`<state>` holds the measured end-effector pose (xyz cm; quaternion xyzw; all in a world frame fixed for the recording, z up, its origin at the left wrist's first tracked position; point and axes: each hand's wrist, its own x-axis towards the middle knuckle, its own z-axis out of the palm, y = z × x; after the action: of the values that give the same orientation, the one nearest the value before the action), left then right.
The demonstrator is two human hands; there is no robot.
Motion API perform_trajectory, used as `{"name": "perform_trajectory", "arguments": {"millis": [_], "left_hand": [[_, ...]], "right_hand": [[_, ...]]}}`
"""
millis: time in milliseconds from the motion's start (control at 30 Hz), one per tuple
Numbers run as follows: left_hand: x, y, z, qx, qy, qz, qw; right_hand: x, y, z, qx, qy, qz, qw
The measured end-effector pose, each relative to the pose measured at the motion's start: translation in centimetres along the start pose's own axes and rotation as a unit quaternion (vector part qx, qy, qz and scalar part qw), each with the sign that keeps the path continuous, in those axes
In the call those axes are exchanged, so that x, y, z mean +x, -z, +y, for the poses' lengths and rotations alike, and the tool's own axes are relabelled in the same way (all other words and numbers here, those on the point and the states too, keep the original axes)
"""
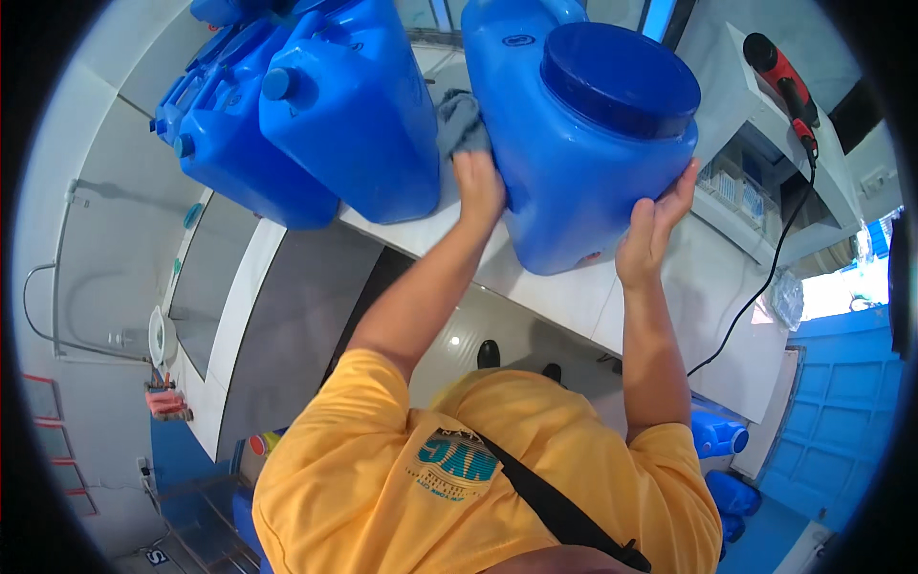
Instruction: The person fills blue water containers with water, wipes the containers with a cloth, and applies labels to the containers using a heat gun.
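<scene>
A large blue plastic water container [564, 182] with a wide, dark blue round lid [622, 78] stands on the white tiled counter in front of me. My left hand [480, 187] is closed on a grey cloth [462, 122], which lies against the container's left side. The fingertips are partly hidden by the cloth. On the other side, my right hand [657, 230] grips the container's lower right edge, fingers stretched along it and the thumb toward me. Just left of the cloth stands another blue jug [354, 115] with a small screw cap.
More blue jugs [244, 143] crowd the counter's left. A red and black heat gun [784, 81] rests on a white shelf unit [765, 124] at right, its black cord hanging over the counter [660, 287]. A tap [96, 344] is far left; blue containers [717, 430] sit low right.
</scene>
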<state>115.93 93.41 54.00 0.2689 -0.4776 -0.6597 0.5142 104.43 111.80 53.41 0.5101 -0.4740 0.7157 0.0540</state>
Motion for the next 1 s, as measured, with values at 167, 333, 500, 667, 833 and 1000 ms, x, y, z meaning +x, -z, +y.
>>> {"name": "perform_trajectory", "arguments": {"millis": [167, 333, 500, 667, 833, 1000], "left_hand": [[6.8, -2.0, 7.6, 0.261, -0.449, -0.205, 0.83], [10.7, -1.7, 7.3, 0.26, -0.384, -0.352, 0.813], [5.1, 3.3, -4.3, 0.366, -0.465, -0.005, 0.806], [-3.4, 4.6, -10.7, -0.146, 0.031, 0.044, 0.988], [-12.9, -0.1, -4.9, -0.161, 0.022, 0.022, 0.986], [-11.5, -2.5, -3.4, 0.14, -0.379, 0.009, 0.915]], "right_hand": [[0.1, -0.4, 0.2, 0.005, 0.005, 0.009, 1.0], [0.3, -0.7, 0.2, -0.014, -0.007, 0.017, 1.0], [0.0, -1.6, -0.4, -0.026, -0.012, 0.055, 0.998], [-0.3, -1.8, -1.1, 0.017, -0.043, 0.052, 0.998], [-7.8, -0.2, 0.5, 0.02, -0.211, 0.084, 0.974], [-16.1, 0.2, -0.9, -0.061, -0.342, 0.087, 0.934]]}}
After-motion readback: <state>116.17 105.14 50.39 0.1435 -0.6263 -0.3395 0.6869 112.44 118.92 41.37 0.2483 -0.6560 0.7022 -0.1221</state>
